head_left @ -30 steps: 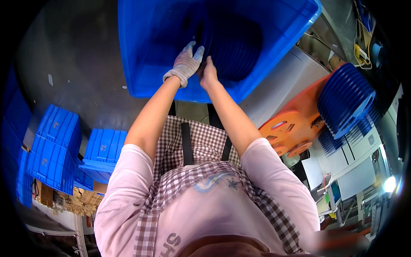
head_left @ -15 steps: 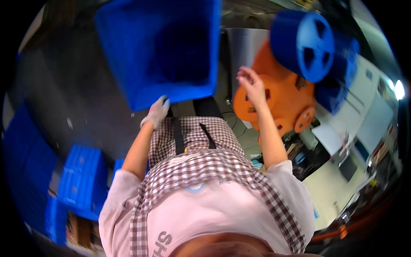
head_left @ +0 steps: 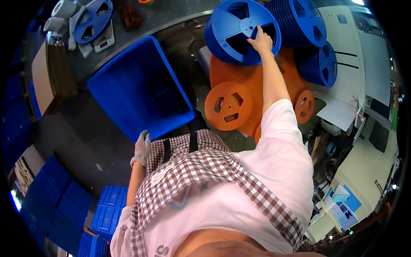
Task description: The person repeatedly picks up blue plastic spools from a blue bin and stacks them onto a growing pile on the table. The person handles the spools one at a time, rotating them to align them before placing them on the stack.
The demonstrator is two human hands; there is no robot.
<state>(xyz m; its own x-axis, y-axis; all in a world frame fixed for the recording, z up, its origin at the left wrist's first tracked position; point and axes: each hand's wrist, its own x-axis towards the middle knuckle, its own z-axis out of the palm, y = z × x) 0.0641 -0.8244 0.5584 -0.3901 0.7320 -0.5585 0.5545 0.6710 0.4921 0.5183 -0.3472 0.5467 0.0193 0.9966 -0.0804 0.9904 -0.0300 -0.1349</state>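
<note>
My left hand, in a pale glove with grey fingertips, is at the near rim of a deep blue plastic bin. Its fingers are together over the rim, partly hidden. Stretched out to the far right, my bare right hand rests on the top blue plastic reel of a stack. Thumb and forefinger are spread near the reel's hub; the other fingers are partly hidden. Several ribbed rings show dimly inside the bin. Beneath the stack lies a large orange disc.
More stacks of blue reels stand beyond my right hand. A smaller orange reel lies nearer. At far left are flat cardboard sheets and a bench with a small scale. Blue crates stand low on the left.
My right hand has gone from mid-air above the orange disc to the top blue reel, farther away. The view has turned, and the bin appears farther left. My left hand stays at its rim.
</note>
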